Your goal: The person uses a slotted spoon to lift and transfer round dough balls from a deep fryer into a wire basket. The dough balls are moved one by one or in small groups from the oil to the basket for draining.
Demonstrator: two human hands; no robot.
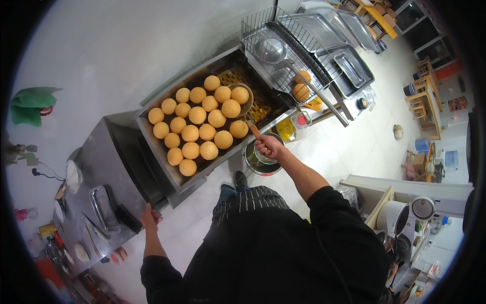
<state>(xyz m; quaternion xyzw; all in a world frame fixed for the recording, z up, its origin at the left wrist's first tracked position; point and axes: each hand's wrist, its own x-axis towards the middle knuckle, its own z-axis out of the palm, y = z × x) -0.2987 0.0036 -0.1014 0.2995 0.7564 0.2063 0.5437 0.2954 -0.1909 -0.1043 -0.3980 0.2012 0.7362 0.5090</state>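
Observation:
My right hand (269,147) is wrapped round the wooden handle of a skimmer (247,104). Its round head sits in the fryer (178,183), partly behind a golden ball at the right of the group. Many round golden-brown fried balls (190,133) float close together in the dark oil, mostly in the left and middle of the vat. A perforated plate (238,73) shows through the oil at the far right. Lower left, my left hand (150,218) has its fingers curled at the corner of the metal counter (121,172), beside the fryer.
Right of the fryer stands a wire basket (260,30) with two fried balls (301,92) near its close end. Metal trays (349,68) lie beyond. An oil jug (291,127) and a pot (253,158) stand beside the fryer. A white bowl (74,176) and a metal tray (104,209) are at left.

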